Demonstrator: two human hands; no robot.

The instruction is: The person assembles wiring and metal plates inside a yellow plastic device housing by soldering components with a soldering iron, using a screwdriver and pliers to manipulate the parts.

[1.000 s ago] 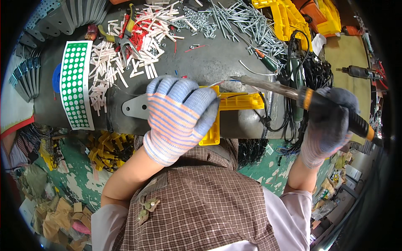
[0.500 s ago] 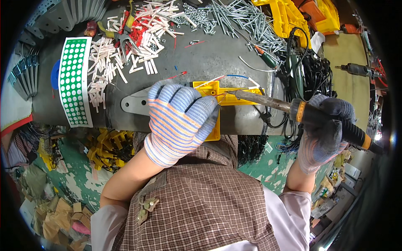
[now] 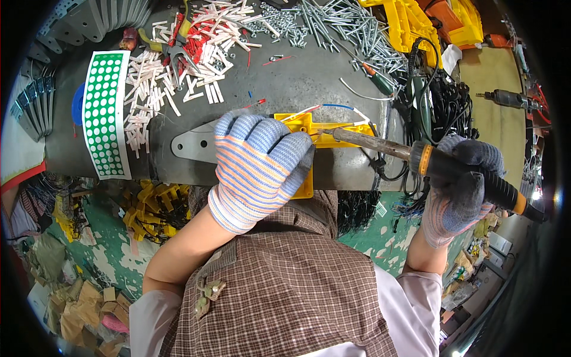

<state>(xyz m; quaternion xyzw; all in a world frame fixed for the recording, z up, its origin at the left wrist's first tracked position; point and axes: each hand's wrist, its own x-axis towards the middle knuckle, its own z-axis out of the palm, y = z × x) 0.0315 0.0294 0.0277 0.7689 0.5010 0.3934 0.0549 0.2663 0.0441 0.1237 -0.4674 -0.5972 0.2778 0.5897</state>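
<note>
In my right hand [image 3: 465, 187], gloved with a dark-stained palm, is a soldering iron [image 3: 437, 163], closed around its black handle. Its metal tip points left, over the yellow plastic housing [image 3: 306, 185] at the bench's near edge. My left hand [image 3: 262, 166], in a striped knit glove, is closed with thumb and forefinger pinched beside the iron's tip. What lies in that pinch is hidden or too thin to name. White and blue wires [image 3: 338, 107] loop along the housing's far side. A grey metal bracket [image 3: 191, 144] lies partly under my left hand.
Behind are white sleeve pieces [image 3: 143, 89], pliers [image 3: 178, 50], nuts [image 3: 279, 27] and long bolts [image 3: 339, 27]. A green dotted sticker sheet [image 3: 107, 116] lies left. Right are a green-handled screwdriver [image 3: 379, 80], black cables [image 3: 443, 110], yellow housings [image 3: 410, 27] and a power driver [image 3: 505, 99].
My left hand has shifted slightly to the right, its fingertips closer to the iron's tip. The soldering iron and my right hand have barely moved.
</note>
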